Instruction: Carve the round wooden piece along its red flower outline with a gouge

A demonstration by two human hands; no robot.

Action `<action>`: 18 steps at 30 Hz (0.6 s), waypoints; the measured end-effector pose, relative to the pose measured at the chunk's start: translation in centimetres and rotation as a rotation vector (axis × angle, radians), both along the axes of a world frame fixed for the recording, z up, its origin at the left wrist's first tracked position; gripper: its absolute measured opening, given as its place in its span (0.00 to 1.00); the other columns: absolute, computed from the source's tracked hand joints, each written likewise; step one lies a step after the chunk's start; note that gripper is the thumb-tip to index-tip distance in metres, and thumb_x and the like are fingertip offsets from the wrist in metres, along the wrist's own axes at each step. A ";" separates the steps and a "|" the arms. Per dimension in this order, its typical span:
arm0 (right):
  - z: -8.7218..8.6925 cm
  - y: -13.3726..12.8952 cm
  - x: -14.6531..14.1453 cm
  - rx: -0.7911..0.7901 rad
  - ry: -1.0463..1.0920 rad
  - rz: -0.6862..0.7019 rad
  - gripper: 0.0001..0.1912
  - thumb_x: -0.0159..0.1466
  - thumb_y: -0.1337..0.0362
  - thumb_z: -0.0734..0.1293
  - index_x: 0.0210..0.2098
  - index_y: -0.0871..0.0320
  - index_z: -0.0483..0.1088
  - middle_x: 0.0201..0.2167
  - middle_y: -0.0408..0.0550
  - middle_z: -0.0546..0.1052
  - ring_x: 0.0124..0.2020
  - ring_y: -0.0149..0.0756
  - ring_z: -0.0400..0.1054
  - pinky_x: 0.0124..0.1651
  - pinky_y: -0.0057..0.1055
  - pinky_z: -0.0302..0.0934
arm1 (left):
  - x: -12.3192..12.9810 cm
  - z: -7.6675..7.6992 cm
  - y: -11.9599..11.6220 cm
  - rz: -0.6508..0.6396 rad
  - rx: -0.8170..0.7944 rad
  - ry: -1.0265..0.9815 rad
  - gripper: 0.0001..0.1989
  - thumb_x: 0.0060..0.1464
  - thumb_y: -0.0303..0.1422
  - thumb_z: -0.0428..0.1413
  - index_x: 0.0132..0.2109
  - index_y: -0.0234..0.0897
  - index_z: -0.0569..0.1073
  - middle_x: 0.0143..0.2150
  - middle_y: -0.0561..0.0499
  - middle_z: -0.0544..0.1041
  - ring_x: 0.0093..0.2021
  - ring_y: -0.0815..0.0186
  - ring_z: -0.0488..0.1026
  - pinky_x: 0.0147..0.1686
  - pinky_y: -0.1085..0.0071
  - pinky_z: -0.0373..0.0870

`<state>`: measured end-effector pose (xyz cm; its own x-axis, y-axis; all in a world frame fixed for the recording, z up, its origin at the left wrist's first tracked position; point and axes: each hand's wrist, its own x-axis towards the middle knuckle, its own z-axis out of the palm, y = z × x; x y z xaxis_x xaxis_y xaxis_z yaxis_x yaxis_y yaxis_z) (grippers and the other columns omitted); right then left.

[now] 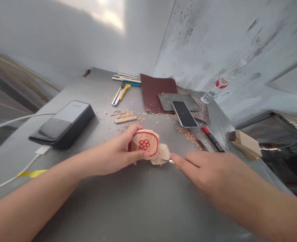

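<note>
While left hand [119,150] grips the wood [150,137], right hand [206,168] clasps tool [167,161] at its right, probably carving, next needing steadiness.

With the wood piece [150,136] as the clock's centre, all on or above the table [138,208]: the left hand [121,151] sits at 9, the right hand [201,168] at 4, its tool [170,161] reaching the piece from there. The device [62,124] lies farther out, between 9 and 10. At 11 come shavings [125,116], then the cutter [121,94]; sticks [128,78] lie beyond, between 11 and 12. A large sheet [154,95] lies at 12, a smaller sheet [167,101] overlapping it. The phone [185,114], between 1 and 2, overlaps the smaller sheet; the bottle [220,85] is beyond. Toward 3 lie the marker [212,138] and, farther, a block [245,144].
</note>
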<state>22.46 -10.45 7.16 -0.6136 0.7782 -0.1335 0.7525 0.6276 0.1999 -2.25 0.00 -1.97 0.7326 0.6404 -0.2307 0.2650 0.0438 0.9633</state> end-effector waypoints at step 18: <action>2.4 3.4 0.8 -0.161 0.290 -0.320 0.05 0.75 0.61 0.60 0.49 0.51 0.65 0.31 0.39 0.76 0.25 0.29 0.68 0.27 0.26 0.58 | 1.2 0.3 -0.6 0.228 -0.099 -0.071 0.29 0.60 0.46 0.62 0.63 0.45 0.60 0.45 0.47 0.79 0.35 0.62 0.79 0.25 0.68 0.75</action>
